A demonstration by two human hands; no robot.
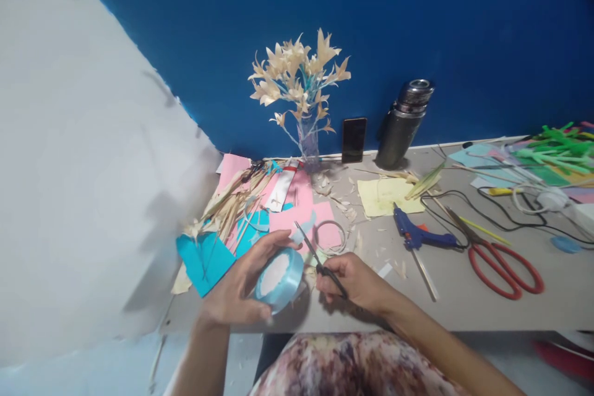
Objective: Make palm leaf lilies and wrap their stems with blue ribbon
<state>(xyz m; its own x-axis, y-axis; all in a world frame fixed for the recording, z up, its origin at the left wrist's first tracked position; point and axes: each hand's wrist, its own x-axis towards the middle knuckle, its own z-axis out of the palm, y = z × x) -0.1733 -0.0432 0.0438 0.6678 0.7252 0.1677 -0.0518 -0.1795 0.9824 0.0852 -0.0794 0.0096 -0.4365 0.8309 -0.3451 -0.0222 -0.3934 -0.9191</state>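
Looking down from the head view, the left hand [234,288] curves in a wide C round a roll of light blue ribbon [291,278], fingers over its top and thumb at its lower edge. The roll sits just right of that palm, above the front part of the desk [464,317], its pale core turned toward the palm. A loose end of ribbon runs up past the fingertips, close to the blades of the small scissors [319,268]; whether it lies between them I cannot tell.

The right hand [352,281] is closed about the dark handles of these scissors, fingers curled in, the blades pointing up and left toward the left fingertips. They are slightly parted at most. The roll lies just left of this hand, apart from it.

Just beyond the scissors a pale coil [330,252] rests on pink paper [301,198]. Left of that lie dry husks [236,204] and blue paper [206,263]. Behind stands a clear vase [309,142] of cream flowers [297,65], with a phone [354,140] and a flask [403,127] to its right, along the wall [440,25]. On the right are yellow paper [383,198], a blue glue gun [415,232] and red-handled shears [477,241].
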